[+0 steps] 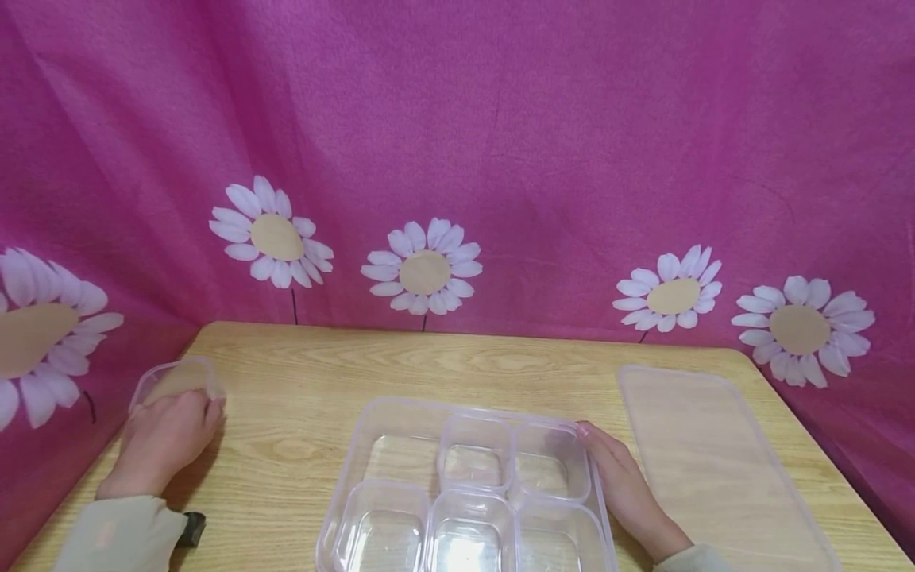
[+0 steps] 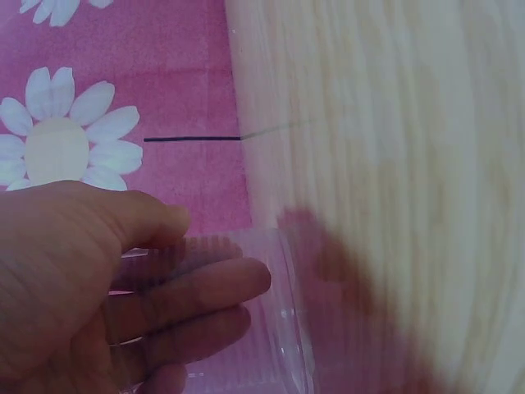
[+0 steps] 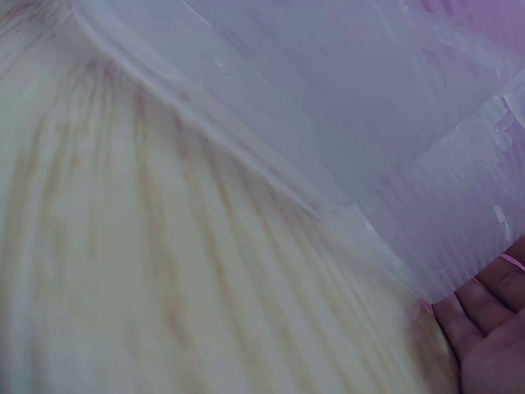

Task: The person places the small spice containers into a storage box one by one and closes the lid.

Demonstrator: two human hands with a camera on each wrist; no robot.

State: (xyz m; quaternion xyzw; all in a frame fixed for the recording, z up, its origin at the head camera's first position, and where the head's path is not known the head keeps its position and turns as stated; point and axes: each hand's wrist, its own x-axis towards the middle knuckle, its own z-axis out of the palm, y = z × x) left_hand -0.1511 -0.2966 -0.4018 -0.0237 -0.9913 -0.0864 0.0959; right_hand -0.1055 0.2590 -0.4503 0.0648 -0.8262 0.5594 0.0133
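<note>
A small clear plastic container (image 1: pixel 175 375) is at the table's left edge, and my left hand (image 1: pixel 166 435) holds it. In the left wrist view, the thumb lies along one side of this small container (image 2: pixel 287 328) and the fingers on the other. A large clear plastic box (image 1: pixel 355 445) stands at the front middle with several small containers (image 1: pixel 475 453) inside; its back-left space shows bare floor. My right hand (image 1: pixel 629 488) grips the box's right side, thumb near the back-right corner. The right wrist view shows the fingers against ribbed clear plastic (image 3: pixel 459 222).
A flat clear lid (image 1: pixel 715 461) lies on the right of the wooden table (image 1: pixel 307 381). Behind and to the left hangs a pink cloth (image 1: pixel 543 159) printed with white flowers, close against the table's edges.
</note>
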